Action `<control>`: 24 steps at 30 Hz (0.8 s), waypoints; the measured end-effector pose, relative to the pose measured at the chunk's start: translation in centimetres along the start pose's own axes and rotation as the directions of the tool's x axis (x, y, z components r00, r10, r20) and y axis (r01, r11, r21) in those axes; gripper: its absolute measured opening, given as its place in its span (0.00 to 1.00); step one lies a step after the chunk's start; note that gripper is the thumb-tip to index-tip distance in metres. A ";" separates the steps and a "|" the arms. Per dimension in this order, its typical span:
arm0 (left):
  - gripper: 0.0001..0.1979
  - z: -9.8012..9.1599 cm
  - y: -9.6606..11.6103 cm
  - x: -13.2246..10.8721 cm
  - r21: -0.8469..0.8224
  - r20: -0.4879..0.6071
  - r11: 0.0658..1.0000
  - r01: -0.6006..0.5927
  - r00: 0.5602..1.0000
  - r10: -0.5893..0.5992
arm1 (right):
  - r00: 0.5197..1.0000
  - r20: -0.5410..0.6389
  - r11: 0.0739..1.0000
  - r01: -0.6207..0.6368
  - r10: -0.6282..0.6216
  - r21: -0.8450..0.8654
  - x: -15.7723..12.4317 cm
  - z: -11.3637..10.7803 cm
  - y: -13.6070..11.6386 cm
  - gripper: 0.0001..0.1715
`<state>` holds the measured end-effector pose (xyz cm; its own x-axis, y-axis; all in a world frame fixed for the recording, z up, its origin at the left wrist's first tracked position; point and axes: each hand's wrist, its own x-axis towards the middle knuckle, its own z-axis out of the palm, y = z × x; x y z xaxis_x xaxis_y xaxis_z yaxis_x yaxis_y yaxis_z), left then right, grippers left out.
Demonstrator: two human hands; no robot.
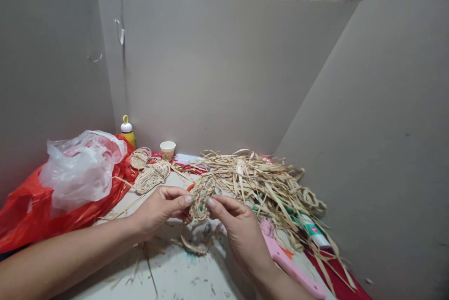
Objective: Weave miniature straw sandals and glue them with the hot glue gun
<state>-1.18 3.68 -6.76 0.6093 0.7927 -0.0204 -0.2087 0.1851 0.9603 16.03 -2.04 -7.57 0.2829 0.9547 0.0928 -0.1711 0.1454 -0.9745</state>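
Both my hands hold a small woven straw piece point(202, 196), oval and upright, with a green spot low on it. My left hand point(161, 209) pinches its left edge with thumb and fingers closed. On its right edge my right hand point(238, 227) pinches with the thumb on top. Loose straw ends point(196, 246) hang below onto the white table point(175, 276). A pile of dry straw strips point(266, 183) lies just behind and to the right of my hands. Two finished woven straw ovals point(151, 176) rest further back on the left.
A red plastic bag point(24, 216) with a clear bag point(80, 169) on top fills the left side. A yellow bottle point(127, 132) and a paper cup point(167, 150) stand by the grey partition. A pink tool point(287, 262) and a white-green tube point(315, 233) lie at right.
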 end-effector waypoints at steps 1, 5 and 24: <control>0.13 -0.1 0.0 0.0 0.017 0.016 1.000 0.023 1.000 -0.023 | 1.000 0.007 1.000 -0.004 0.004 0.014 0.1 -0.1 0.0 0.17; 0.13 -0.9 0.8 0.4 0.055 0.031 0.995 0.085 0.996 -0.086 | 0.998 0.064 0.995 -0.030 0.024 0.092 0.3 -0.2 -0.2 0.17; 0.08 -0.4 4.1 -1.3 0.097 0.172 0.995 -0.022 0.985 0.005 | 0.872 0.362 0.929 -0.367 0.329 0.041 -3.4 0.4 -6.3 0.18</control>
<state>-3.16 3.65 -2.89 0.7310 0.6816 0.0330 -0.1470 0.1101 0.9830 15.78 -6.14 -1.68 -0.1517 0.9744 -0.1656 -0.3013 -0.2052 -0.9312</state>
